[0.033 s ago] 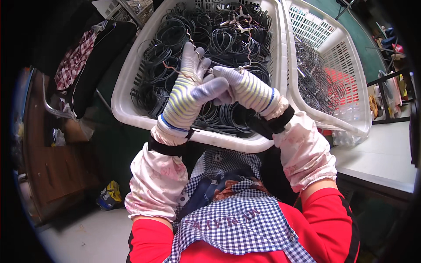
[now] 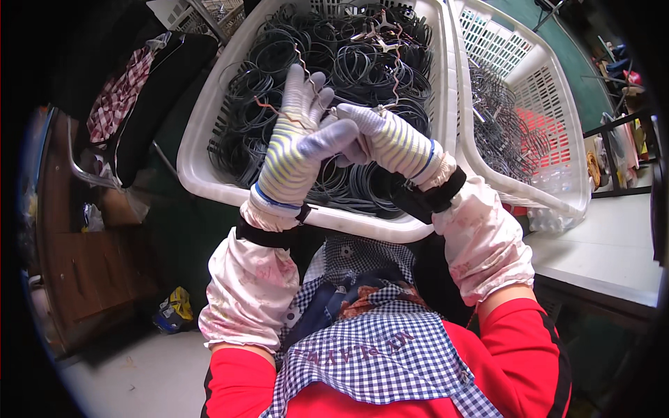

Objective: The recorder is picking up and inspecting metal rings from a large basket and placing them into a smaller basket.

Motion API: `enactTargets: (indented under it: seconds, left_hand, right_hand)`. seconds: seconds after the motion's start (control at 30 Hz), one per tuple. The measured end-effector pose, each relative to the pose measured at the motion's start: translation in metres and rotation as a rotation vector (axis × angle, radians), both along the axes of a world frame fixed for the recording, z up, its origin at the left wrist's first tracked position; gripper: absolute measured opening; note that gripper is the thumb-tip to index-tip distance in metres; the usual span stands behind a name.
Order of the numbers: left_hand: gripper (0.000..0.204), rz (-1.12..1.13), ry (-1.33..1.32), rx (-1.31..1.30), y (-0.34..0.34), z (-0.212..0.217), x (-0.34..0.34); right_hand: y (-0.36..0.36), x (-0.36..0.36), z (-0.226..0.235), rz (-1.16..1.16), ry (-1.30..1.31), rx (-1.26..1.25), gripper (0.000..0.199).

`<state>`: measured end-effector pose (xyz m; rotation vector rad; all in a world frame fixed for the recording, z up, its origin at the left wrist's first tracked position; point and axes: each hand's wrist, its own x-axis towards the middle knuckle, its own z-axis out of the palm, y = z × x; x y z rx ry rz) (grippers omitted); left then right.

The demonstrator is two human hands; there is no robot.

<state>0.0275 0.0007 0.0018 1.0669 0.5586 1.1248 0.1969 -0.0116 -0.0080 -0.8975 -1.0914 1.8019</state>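
Observation:
Above the near half of a large white basket [image 2: 202,184], my two hands meet, both in striped knit gloves with grey finger pads. My left hand [image 2: 296,143] has its fingers fairly straight and its thumb across toward the right hand. A wavy copper-coloured wire [image 2: 298,54] runs over its fingers, and a reddish wavy end [image 2: 266,104] sticks out to the left. My right hand [image 2: 390,136] is closed, its fingertips pinched near the left thumb. The wire at the pinch is mostly hidden. Many coiled dark wire rings [image 2: 355,66] fill the basket below.
Pale three-pronged pieces [image 2: 385,46] lie on the coils at the far side. A second white basket [image 2: 550,90] with thin wire parts stands at the right, beside a white tabletop [image 2: 599,258]. A wooden cabinet [image 2: 90,279] and a black-covered chair [image 2: 167,83] are on the left.
The left fingers and thumb have shifted slightly to the left, and the wavy wire ends have moved with them. The right hand stays nearly in place.

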Motion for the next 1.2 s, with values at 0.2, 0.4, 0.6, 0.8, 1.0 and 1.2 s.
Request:
enactTargets:
  seconds: [0.2,0.4,0.6,0.8,1.0,1.2]
  left_hand:
    - [0.095,0.265,-0.109,-0.001,0.005,0.018,-0.014]
    - [0.099,0.443,-0.032,0.112,0.006,0.017,-0.026]
    - [0.112,0.479,0.076,0.203,0.003,0.02,-0.04]
    - [0.11,0.547,0.166,0.231,0.008,0.017,-0.043]
    - [0.125,0.459,0.152,0.135,0.007,0.018,-0.042]
    - [0.127,0.44,0.736,0.464,0.001,0.015,-0.027]
  right_hand:
    - [0.022,0.026,-0.04,0.042,-0.621,0.296,0.042]
    - [0.021,-0.004,-0.069,0.162,-1.452,0.671,0.027]
    - [0.042,0.008,-0.038,-0.317,-1.696,0.598,0.025]
    - [0.047,0.076,-0.051,-0.026,-2.049,0.447,0.029]
    - [0.054,0.074,-0.041,0.008,-1.885,0.273,0.021]
    - [0.057,0.082,-0.035,-0.776,-0.39,0.207,0.016]
